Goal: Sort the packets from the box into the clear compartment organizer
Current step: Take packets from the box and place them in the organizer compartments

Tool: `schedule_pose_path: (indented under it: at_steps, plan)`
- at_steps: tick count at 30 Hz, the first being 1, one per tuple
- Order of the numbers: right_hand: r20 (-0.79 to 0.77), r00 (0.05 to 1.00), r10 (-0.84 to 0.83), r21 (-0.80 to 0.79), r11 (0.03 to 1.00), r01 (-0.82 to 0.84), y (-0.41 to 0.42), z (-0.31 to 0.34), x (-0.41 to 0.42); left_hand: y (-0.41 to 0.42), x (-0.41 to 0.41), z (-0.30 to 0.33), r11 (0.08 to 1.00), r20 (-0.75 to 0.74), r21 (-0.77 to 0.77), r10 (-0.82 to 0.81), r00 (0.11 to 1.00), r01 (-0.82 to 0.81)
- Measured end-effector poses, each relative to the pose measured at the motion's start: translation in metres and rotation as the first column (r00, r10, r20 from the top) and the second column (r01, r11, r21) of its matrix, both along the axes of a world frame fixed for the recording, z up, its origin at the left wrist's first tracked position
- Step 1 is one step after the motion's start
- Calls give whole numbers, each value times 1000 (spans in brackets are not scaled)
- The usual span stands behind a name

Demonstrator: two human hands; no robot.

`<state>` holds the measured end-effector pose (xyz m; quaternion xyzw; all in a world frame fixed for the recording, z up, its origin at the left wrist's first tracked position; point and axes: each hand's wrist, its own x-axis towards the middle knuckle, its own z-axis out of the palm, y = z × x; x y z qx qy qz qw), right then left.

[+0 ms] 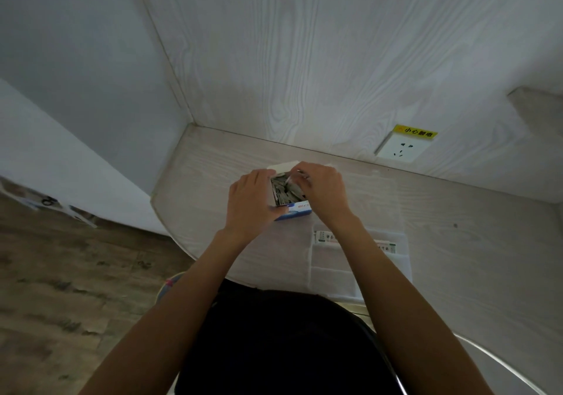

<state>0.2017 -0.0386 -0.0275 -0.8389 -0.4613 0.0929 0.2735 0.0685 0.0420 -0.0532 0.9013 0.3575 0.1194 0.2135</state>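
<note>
Head view: both bare forearms are stretched forward from the bottom of the frame and meet over the box [291, 202] near the table's [457, 211] far edge. The left hand [251, 201] is wrapped against the box's left side, its fingers curled round the wall and the thumb laid along the near corner. The right hand [324, 192] is bent over the open top, its fingers pinched on a thin pale packet [289, 179] drawn partly out of the pile. The box stands open, its white flap [283, 166] turned up on the far side; its long axis runs away from the person, the blue printed face turned toward them. Grey packets are seen crammed inside at mixed angles. The clear organizer [393, 269] lies on the table nearer the person, under the right forearm, with 2 printed packets [326, 237] in its far compartments. A wall socket [401, 148] is set behind.
</note>
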Motion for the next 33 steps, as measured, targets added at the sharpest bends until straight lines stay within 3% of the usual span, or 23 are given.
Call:
schedule_pose_path:
  at_steps: [6,9,11,13,16,19,23,26,28,33]
  plan:
    - [-119,990,-76,320,941,111,-9,20,19,5,-2,0,999,10,-9,-50,999,50]
    - [-277,947,-159,411,872,267,-19,27,31,9,-1,14,995,181,-38,-82,980,90]
    - [-390,902,-188,421,834,356,-23,30,38,14,7,35,984,289,-150,-47,956,93]
    - [-467,866,-178,414,822,392,-25,32,44,20,23,58,917,313,-367,-36,949,156]
    - [-530,834,-152,407,817,408,-27,35,48,27,57,80,730,220,-623,-179,959,279]
    - [-553,816,-168,390,814,431,-25,33,52,30,81,84,605,75,-731,-388,919,315]
    - [-535,819,-208,326,844,427,-15,20,54,35,90,69,722,-60,-579,-501,863,379]
    - [-543,806,-238,293,845,447,-10,10,54,37,91,58,778,-40,-542,-402,915,318]
    - [-539,806,-245,293,843,452,-8,7,54,36,89,57,757,28,-604,-294,955,251]
    - [-528,818,-230,290,856,428,-10,6,49,34,79,60,485,184,-848,-109,977,214]
